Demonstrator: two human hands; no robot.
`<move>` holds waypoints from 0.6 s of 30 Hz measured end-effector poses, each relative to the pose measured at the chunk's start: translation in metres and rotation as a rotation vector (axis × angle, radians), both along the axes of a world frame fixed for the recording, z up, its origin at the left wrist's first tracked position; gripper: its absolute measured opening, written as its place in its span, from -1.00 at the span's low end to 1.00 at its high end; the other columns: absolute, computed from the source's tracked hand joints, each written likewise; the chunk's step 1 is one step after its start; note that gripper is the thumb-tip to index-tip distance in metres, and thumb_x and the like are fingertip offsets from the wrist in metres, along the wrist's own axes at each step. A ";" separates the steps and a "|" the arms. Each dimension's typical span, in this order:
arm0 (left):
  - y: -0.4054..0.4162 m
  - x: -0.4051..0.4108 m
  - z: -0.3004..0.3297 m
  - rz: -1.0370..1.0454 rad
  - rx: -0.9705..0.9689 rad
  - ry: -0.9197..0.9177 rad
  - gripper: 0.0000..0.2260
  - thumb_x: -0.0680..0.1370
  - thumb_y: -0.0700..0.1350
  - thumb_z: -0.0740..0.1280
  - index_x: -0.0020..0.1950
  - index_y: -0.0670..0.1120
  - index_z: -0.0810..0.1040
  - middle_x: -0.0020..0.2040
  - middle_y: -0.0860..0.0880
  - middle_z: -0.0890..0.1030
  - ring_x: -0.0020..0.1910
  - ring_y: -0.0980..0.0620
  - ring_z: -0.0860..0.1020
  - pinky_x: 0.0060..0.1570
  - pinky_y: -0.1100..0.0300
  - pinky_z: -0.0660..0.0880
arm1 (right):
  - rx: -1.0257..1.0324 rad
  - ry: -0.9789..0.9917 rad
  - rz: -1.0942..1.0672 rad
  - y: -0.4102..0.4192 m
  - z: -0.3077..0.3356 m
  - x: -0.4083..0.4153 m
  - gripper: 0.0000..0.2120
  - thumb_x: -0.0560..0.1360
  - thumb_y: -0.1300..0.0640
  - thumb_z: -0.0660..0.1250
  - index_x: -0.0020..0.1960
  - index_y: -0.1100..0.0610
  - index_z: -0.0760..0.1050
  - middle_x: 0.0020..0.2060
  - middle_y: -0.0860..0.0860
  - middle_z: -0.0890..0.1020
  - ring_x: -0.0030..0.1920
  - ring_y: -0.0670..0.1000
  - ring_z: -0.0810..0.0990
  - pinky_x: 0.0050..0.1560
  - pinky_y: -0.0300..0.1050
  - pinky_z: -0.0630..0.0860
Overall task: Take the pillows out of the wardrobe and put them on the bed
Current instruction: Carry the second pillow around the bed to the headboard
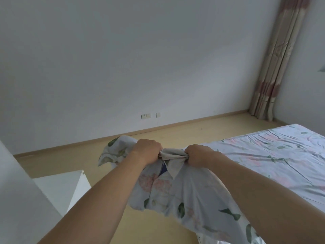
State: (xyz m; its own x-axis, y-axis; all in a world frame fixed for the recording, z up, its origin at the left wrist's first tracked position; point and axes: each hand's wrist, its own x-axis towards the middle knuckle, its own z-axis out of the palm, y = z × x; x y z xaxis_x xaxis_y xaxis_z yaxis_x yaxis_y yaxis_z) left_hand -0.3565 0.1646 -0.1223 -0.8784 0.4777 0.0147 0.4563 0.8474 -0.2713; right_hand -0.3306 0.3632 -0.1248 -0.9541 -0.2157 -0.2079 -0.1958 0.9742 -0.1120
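A pillow [186,196] in a pale floral case hangs in front of me, above the floor beside the bed. My left hand [146,150] grips a bunched fold of its top edge. My right hand [198,154] grips the same edge a little to the right. Between the two fists the cloth is gathered tight, and a dark blue patch shows at the case's opening. The bed [274,155] with a matching floral sheet lies to the right, its near corner just behind my right hand. No wardrobe interior is in view.
A white cabinet [58,189] stands low at the left, with a white panel [21,199] nearer me. Bare wooden floor [73,164] runs to the white wall with sockets [146,116]. A striped curtain [277,64] hangs in the far right corner.
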 end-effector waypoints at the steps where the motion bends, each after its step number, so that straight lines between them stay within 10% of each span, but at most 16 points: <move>1: -0.002 -0.018 0.000 -0.002 -0.005 -0.004 -0.81 0.51 -0.22 0.18 -0.29 -0.01 0.39 -0.33 0.03 0.43 -0.32 -0.03 0.45 -0.31 0.12 0.28 | -0.005 -0.004 -0.001 -0.001 0.000 -0.018 -0.91 0.46 0.17 0.20 -0.22 0.10 0.40 -0.06 0.12 0.60 -0.14 0.14 0.52 -0.17 -0.10 0.39; 18: -0.097 -0.310 -0.010 -0.038 0.055 -0.029 -0.79 0.48 -0.20 0.21 -0.34 0.01 0.35 -0.34 0.06 0.42 -0.29 -0.04 0.45 -0.28 0.14 0.30 | 0.004 -0.012 -0.052 -0.094 -0.007 -0.308 -0.92 0.46 0.16 0.19 -0.17 0.04 0.44 -0.02 0.06 0.61 -0.04 0.14 0.58 -0.14 -0.12 0.41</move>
